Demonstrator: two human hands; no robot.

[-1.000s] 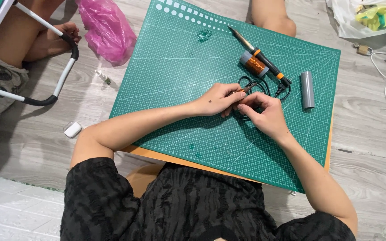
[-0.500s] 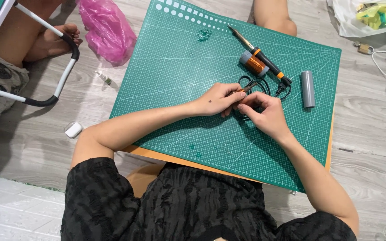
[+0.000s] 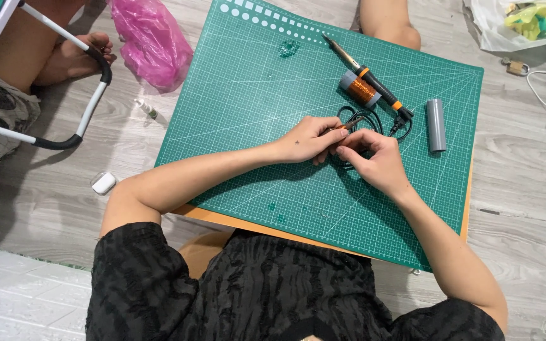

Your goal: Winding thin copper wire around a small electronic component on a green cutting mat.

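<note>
While a pink bag lies aside, both hands pinch a thin wire.

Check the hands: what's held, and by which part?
Both hands meet over a thin copper-coloured wire on the green mat. The left hand pinches it at its fingertips; the right hand touches it close by. The exact hold is too small to tell.
</note>
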